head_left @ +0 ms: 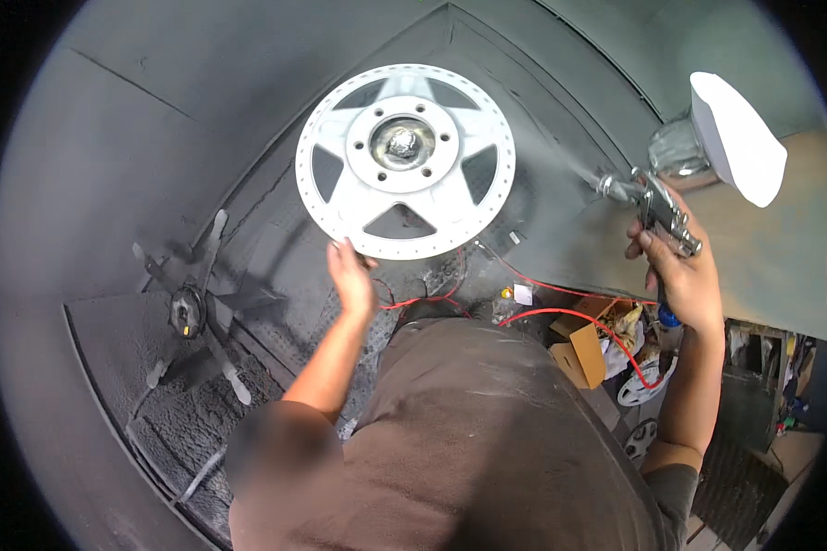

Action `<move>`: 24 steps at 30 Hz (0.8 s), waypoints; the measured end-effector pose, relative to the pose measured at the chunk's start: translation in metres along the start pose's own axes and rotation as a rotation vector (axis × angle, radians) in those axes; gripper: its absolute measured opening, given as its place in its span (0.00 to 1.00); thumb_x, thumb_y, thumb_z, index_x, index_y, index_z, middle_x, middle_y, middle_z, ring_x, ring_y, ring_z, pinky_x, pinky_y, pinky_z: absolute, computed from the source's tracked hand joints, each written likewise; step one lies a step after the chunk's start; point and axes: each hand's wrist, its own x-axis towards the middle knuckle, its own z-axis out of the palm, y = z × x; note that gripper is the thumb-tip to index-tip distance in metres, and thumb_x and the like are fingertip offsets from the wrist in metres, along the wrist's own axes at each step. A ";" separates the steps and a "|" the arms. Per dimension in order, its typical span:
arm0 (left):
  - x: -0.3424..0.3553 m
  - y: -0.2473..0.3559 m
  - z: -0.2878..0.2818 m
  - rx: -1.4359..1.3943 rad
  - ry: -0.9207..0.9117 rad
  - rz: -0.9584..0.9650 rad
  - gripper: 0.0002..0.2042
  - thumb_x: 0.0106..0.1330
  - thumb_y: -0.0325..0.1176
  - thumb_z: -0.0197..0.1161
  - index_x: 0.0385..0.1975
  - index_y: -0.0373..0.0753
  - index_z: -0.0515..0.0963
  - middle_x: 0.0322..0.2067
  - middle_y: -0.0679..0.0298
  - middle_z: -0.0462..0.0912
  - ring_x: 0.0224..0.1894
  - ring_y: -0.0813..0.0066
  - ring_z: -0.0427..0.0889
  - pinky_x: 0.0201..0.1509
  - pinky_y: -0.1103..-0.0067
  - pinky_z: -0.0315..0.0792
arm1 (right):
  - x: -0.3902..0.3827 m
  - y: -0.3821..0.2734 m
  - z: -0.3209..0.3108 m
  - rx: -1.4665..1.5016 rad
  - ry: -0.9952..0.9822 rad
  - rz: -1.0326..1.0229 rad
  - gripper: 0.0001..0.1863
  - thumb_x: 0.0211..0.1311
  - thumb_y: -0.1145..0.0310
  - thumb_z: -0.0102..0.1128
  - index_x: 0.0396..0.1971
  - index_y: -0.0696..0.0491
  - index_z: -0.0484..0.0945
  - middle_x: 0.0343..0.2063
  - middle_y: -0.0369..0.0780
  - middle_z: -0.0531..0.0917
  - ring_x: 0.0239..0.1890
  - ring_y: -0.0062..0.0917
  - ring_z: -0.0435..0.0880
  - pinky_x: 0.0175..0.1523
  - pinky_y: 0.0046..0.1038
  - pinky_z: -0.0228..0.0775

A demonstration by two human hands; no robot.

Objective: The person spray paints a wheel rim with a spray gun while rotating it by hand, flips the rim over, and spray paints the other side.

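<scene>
The left hand (351, 280) has its fingertips at the lower left edge of a pale wheel (404, 181); whether they pinch the rim or only rest against it, I cannot tell. The wheel sits in front of the person, face toward the camera, above the floor, its support out of sight. It looks like rigid metal, probably heavy and hard to dent, but its pale face may be wet and easily smeared (a stray thumb would likely leave a mark). The back edge of the rim seems the safer place to take hold. To its right, the right hand (694, 280) is wrapped around a metal spray gun (657, 216), nozzle toward the wheel, with pale mist between them. The gun looks stiff and perhaps slick; its clear cup (680, 147), with a white sheet (740, 138) against it, may make it top-heavy, so the handle suits a firm grip.

At the left are dull grey walls (129, 119) and a dark bladed fixture (188, 312) near a rough panel (175, 413). The floor (312, 317) is grey and speckled. Rightward, a red hose (606, 329) curves past an open cardboard box (579, 354).
</scene>
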 end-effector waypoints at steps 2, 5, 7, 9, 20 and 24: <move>-0.043 -0.023 0.019 -0.109 -0.099 -0.093 0.13 0.80 0.41 0.47 0.44 0.37 0.71 0.34 0.61 0.82 0.27 0.79 0.78 0.30 0.83 0.70 | -0.014 0.006 -0.001 0.022 -0.005 0.013 0.34 0.64 0.73 0.59 0.70 0.57 0.62 0.36 0.38 0.82 0.35 0.20 0.83 0.25 0.17 0.70; -0.079 -0.021 0.044 -0.192 -0.494 -0.458 0.16 0.78 0.35 0.51 0.59 0.35 0.69 0.57 0.51 0.79 0.40 0.72 0.84 0.44 0.75 0.79 | -0.037 0.018 -0.005 0.053 -0.013 -0.010 0.33 0.64 0.73 0.59 0.70 0.57 0.62 0.36 0.38 0.82 0.35 0.20 0.83 0.29 0.18 0.73; -0.081 -0.012 0.053 -0.256 -0.472 -0.483 0.17 0.77 0.33 0.51 0.62 0.35 0.68 0.61 0.52 0.76 0.43 0.71 0.85 0.47 0.76 0.79 | -0.049 0.015 -0.004 0.083 -0.051 0.063 0.32 0.65 0.74 0.59 0.69 0.57 0.63 0.36 0.38 0.82 0.36 0.21 0.83 0.31 0.19 0.73; -0.079 -0.009 0.053 -0.320 -0.449 -0.507 0.19 0.76 0.30 0.51 0.65 0.35 0.67 0.65 0.54 0.72 0.46 0.70 0.85 0.49 0.77 0.78 | -0.058 0.017 -0.003 0.091 -0.062 0.057 0.32 0.64 0.75 0.61 0.69 0.57 0.64 0.36 0.38 0.82 0.36 0.21 0.83 0.31 0.18 0.73; -0.082 0.007 0.049 -0.524 -0.446 -0.610 0.23 0.73 0.24 0.51 0.68 0.33 0.62 0.68 0.55 0.68 0.49 0.70 0.83 0.51 0.76 0.78 | -0.083 -0.001 -0.002 0.339 -0.151 0.153 0.32 0.63 0.77 0.62 0.67 0.60 0.65 0.38 0.42 0.83 0.40 0.23 0.82 0.38 0.22 0.73; -0.084 0.003 0.047 -0.535 -0.470 -0.569 0.23 0.74 0.23 0.50 0.69 0.34 0.62 0.68 0.57 0.69 0.48 0.70 0.83 0.52 0.75 0.78 | -0.071 0.011 -0.010 0.123 -0.003 -0.029 0.32 0.63 0.79 0.58 0.68 0.60 0.64 0.39 0.41 0.83 0.40 0.23 0.82 0.43 0.22 0.72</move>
